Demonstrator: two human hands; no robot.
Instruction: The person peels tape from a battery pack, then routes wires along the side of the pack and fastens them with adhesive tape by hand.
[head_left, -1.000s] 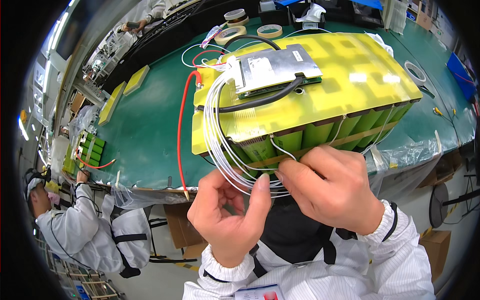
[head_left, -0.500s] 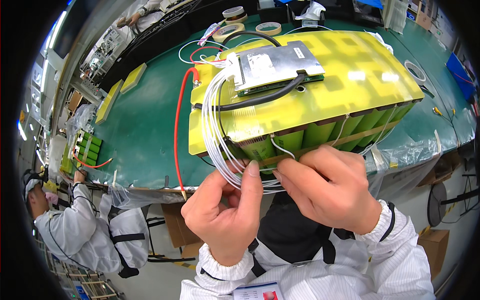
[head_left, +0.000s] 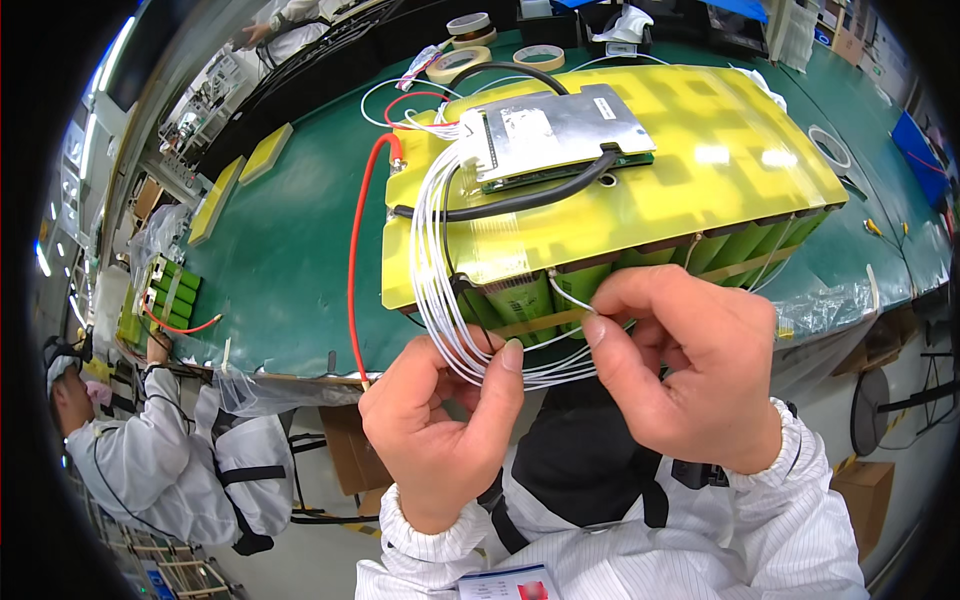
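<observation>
My left hand (head_left: 440,430) pinches bundle of thin white wires (head_left: 432,290) between thumb and fingers, at near edge of battery pack (head_left: 640,190). My right hand (head_left: 690,365) pinches single white wire end (head_left: 565,297) between thumb and forefinger, just right of bundle. Bundle loops from connector on grey circuit board (head_left: 555,130), down pack's left side. Judgement: keep bundle steady, tease one wire at a time, avoid sharp bends, avoid pulling connector. Red cable (head_left: 352,270) lies left, apart.
</observation>
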